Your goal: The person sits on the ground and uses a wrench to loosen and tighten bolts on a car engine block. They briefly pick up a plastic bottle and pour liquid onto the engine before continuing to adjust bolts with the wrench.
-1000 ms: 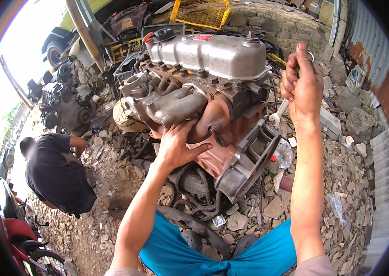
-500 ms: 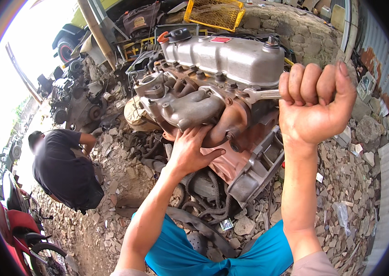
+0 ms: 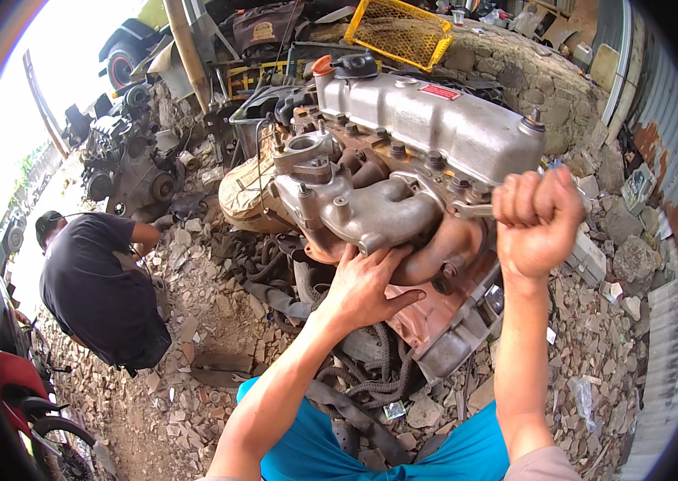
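Observation:
My right hand (image 3: pixel 538 220) is closed in a fist around a silver open-end wrench (image 3: pixel 471 210). The wrench's jaw end reaches the row of bolts above the manifolds on an engine; I cannot make out exactly how it sits there. With fingers stretched and thumb apart, my left hand (image 3: pixel 371 284) rests against the lower side of the grey metal intake manifold (image 3: pixel 387 212). Beside it curves a rusty brown exhaust manifold (image 3: pixel 443 248). A silver valve cover (image 3: pixel 435 112) tops the engine, with a black cap (image 3: pixel 355 66) at its left end.
Thick dark rope (image 3: pixel 371 377) and rubble lie below the engine. At left a person in dark clothes (image 3: pixel 102 289) bends down near a red motorcycle (image 3: pixel 14 381). A yellow crate (image 3: pixel 403 32) sits behind, by a stone wall (image 3: pixel 531 84). Corrugated metal sheets (image 3: pixel 671 152) stand at right.
My right hand has swung the wrench's handle left and toward me relative to the engine. My left hand keeps its place on the manifold. The whole view has shifted a little.

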Tool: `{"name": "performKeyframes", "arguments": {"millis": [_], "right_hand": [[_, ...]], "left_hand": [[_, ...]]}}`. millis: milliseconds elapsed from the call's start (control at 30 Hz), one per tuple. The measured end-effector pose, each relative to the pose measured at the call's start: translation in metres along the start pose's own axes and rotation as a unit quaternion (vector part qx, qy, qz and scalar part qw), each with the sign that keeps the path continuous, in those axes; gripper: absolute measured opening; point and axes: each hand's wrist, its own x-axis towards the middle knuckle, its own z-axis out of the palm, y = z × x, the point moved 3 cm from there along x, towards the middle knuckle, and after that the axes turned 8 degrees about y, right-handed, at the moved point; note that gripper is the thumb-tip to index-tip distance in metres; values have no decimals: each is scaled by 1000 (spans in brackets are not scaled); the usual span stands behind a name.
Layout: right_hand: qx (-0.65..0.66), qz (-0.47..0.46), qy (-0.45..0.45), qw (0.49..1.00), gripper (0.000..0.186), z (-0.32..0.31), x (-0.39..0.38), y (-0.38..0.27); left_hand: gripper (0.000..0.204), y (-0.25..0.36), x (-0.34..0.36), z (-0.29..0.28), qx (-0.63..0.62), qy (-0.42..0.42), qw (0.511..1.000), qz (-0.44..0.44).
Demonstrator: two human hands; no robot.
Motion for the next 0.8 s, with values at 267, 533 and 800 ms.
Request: {"name": "performKeyframes", "arguments": {"millis": [267, 533, 800], "right_hand": [[22, 50, 59, 997, 47, -10, 1, 26], [-15, 8, 68, 998, 45, -3, 0, 14], [-22, -27, 101, 994, 45, -5, -4, 8]], "left_hand": [[71, -14, 0, 9, -8, 40, 999, -6], [60, -19, 1, 13, -10, 119, 991, 52], [57, -31, -1, 27, 13, 209, 973, 101]]}}
